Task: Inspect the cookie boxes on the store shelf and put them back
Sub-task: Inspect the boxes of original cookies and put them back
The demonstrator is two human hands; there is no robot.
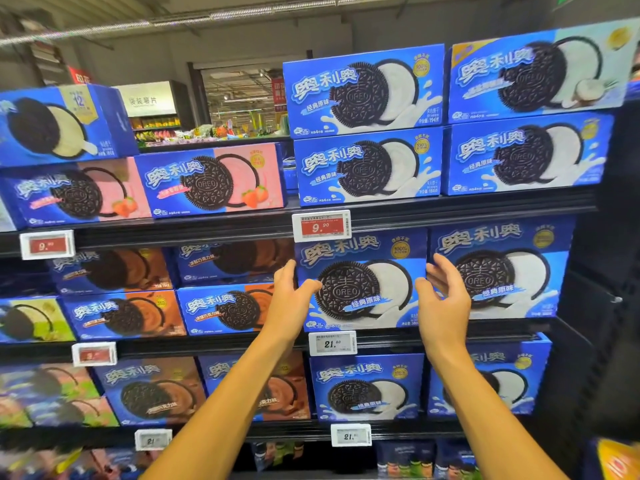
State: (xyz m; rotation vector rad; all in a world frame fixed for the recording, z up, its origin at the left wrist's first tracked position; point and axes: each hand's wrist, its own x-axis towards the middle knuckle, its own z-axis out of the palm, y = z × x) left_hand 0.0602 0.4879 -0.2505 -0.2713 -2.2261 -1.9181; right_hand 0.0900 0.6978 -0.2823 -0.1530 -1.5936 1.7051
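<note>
A large blue cookie box [362, 282] with a black cookie and white cream picture stands on the middle shelf. My left hand [291, 292] is at its left edge, fingers spread, thumb lying over the box front. My right hand [445, 292] is at its right edge with fingers apart, in front of the gap to the neighbouring blue box [502, 268]. Neither hand is closed around the box. Both forearms reach up from below.
Smaller blue boxes [367, 168] are stacked on the upper shelf, pink strawberry boxes [211, 181] to the left, brown chocolate boxes [221, 310] beside my left hand. Price tags [332, 342] hang on the shelf rails. A dark shelf upright [588, 306] stands at right.
</note>
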